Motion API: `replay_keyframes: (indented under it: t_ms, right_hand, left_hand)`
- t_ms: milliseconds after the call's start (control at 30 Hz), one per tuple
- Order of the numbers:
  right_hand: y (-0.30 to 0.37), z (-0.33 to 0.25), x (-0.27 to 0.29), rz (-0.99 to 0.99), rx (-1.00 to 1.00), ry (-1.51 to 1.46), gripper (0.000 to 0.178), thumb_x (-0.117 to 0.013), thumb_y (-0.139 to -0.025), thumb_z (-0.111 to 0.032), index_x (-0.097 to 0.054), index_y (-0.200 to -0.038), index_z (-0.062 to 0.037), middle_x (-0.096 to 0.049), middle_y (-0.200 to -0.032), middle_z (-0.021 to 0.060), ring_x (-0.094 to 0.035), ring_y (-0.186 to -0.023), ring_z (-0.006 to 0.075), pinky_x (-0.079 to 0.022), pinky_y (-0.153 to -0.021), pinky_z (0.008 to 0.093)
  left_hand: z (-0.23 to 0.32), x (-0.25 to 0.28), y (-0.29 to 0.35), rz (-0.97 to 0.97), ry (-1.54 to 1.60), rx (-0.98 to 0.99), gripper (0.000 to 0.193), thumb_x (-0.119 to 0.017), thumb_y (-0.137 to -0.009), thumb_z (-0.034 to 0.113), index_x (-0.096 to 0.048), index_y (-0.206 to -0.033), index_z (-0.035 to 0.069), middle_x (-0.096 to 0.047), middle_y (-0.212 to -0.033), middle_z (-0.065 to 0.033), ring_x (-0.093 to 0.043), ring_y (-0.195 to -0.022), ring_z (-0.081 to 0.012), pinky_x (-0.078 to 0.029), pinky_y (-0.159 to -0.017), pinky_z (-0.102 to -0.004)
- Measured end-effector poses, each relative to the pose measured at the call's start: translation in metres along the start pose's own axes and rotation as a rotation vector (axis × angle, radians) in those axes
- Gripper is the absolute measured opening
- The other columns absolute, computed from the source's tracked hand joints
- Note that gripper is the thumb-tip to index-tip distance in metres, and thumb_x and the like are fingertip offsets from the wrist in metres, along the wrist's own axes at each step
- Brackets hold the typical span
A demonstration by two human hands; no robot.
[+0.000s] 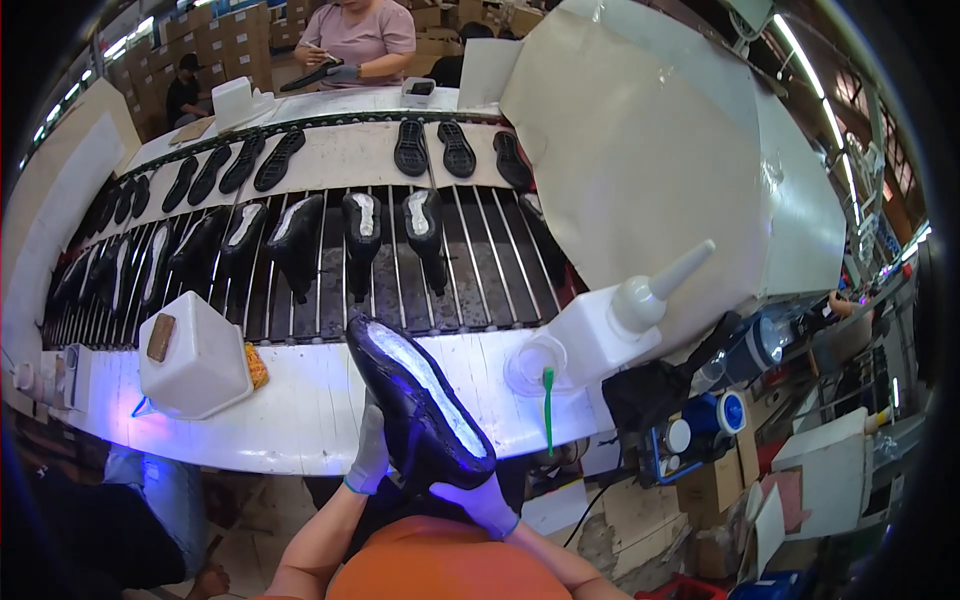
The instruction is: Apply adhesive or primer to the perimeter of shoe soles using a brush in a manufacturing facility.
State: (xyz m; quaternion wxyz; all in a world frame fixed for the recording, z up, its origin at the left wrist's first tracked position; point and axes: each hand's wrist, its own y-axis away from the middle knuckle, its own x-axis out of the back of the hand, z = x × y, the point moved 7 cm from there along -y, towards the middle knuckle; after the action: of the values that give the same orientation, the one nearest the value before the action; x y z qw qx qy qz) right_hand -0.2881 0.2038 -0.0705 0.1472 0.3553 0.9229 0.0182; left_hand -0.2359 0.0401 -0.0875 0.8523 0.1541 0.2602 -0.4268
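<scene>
A black shoe upper [395, 400] is held bottom up in front of me, its toe pointing away over the white table edge. A pale strip runs along its underside. My left hand [370, 450], in a light glove, grips its left side near the middle. My right hand [482, 503], gloved too, is closed around the heel end, its fingers partly hidden beneath. To the right of the shoe stands a clear cup [533, 366] with a green-handled brush [548, 410] in it. Beside the cup is a white squeeze bottle [607, 325] with a long nozzle.
Beyond the white table [290, 430], a roller conveyor [480, 265] carries several upturned shoe uppers [295, 240]. Black soles [410, 148] lie on the belt [345, 155] behind. A white plastic container [195, 360] stands left. Across the line, a person [360, 40] holds a dark sole.
</scene>
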Motion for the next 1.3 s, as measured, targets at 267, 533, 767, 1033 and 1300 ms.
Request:
replay_keyframes:
  t_ms: [267,533,767,1033,1300]
  right_hand:
    - [-0.024,-0.023,0.013,0.218,-0.123,-0.269,0.048,-0.064,-0.083,-0.009,-0.052,-0.128,0.0018,-0.063,-0.114,0.0115,-0.064,-0.101,0.0218,-0.053,-0.090,0.0360]
    - [-0.084,-0.090,0.038,0.441,0.309,-0.039,0.052,-0.072,-0.080,-0.006,-0.053,-0.128,0.0031,-0.061,-0.119,0.0096,-0.059,-0.106,0.0185,-0.047,-0.093,0.0327]
    - [-0.196,-0.130,0.064,0.477,0.565,0.268,0.047,-0.072,-0.082,-0.009,-0.056,-0.124,0.0033,-0.062,-0.115,0.0095,-0.057,-0.105,0.0186,-0.044,-0.093,0.0322]
    - [-0.311,-0.027,0.121,0.376,0.164,1.022,0.074,-0.070,-0.079,-0.029,-0.042,-0.137,0.0072,-0.052,-0.129,0.0329,-0.051,-0.121,0.0432,-0.041,-0.102,0.0422]
    - [-0.217,0.028,0.043,0.320,0.504,1.079,0.075,-0.070,-0.084,-0.029,-0.035,-0.144,-0.0008,-0.048,-0.138,0.0240,-0.045,-0.130,0.0359,-0.035,-0.108,0.0383]
  left_hand:
    - [0.000,0.007,-0.017,-0.135,-0.390,-0.161,0.096,-0.044,-0.092,0.063,0.001,-0.153,0.005,-0.048,-0.136,-0.0155,-0.054,-0.114,-0.0212,-0.045,-0.097,-0.0344]
    - [-0.009,0.072,-0.031,0.178,-0.434,-0.236,0.066,-0.044,-0.101,0.028,-0.010,-0.152,0.004,-0.066,-0.107,-0.0167,-0.068,-0.086,-0.0201,-0.055,-0.076,-0.0301]
    - [-0.006,0.067,-0.027,0.203,-0.615,-0.257,0.062,-0.048,-0.100,0.022,-0.017,-0.151,0.004,-0.067,-0.099,-0.0151,-0.068,-0.081,-0.0191,-0.056,-0.073,-0.0311]
    - [-0.007,0.064,-0.027,0.197,-0.671,-0.228,0.055,-0.049,-0.099,0.019,-0.028,-0.147,0.002,-0.068,-0.098,-0.0146,-0.069,-0.082,-0.0189,-0.056,-0.076,-0.0305]
    - [-0.009,0.057,-0.033,0.152,-0.671,-0.139,0.048,-0.051,-0.098,0.019,-0.039,-0.142,0.004,-0.068,-0.097,-0.0131,-0.068,-0.082,-0.0173,-0.055,-0.077,-0.0298]
